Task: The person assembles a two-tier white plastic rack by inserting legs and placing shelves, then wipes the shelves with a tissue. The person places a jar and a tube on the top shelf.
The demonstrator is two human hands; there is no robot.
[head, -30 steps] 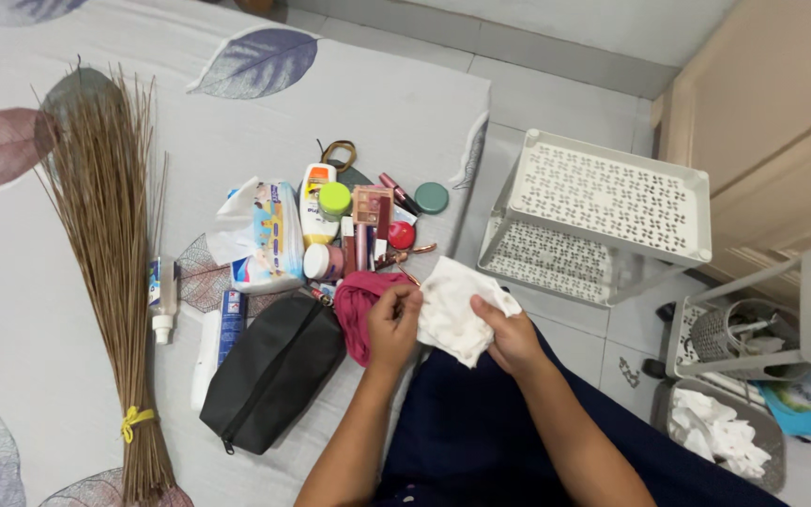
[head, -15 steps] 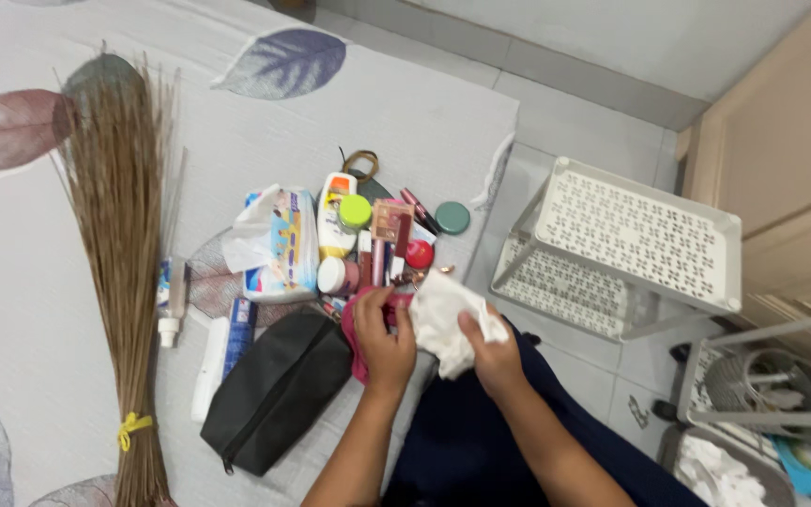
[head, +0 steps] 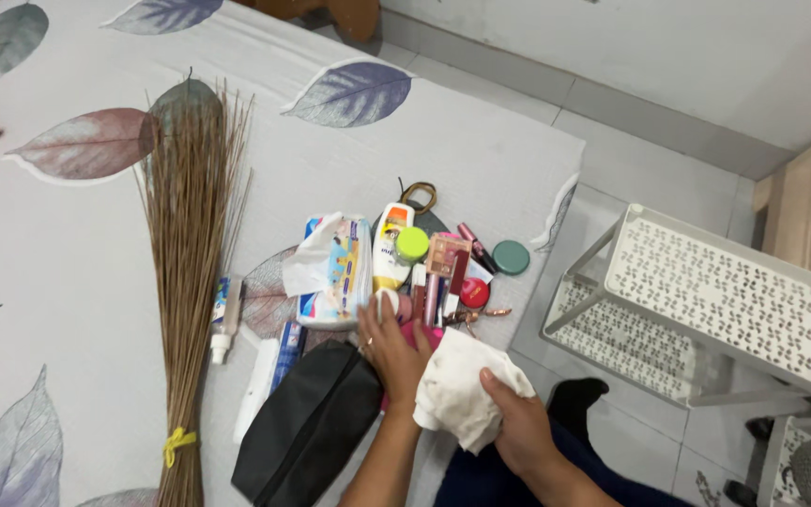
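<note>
in the head view, a crumpled white cloth [head: 466, 394] is gripped by the right hand [head: 518, 422] at the bed's edge. the left hand [head: 394, 345] is laid flat, fingers spread, on a pink pouch [head: 415, 340] beside a black zipped fabric case [head: 307, 427].

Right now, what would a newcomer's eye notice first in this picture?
Probably the long stick broom lying on the leaf-patterned sheet at left. Next, the heap of cosmetics in the middle, where the left hand reaches beside a black pouch while the right hand grips a white cloth.
</note>
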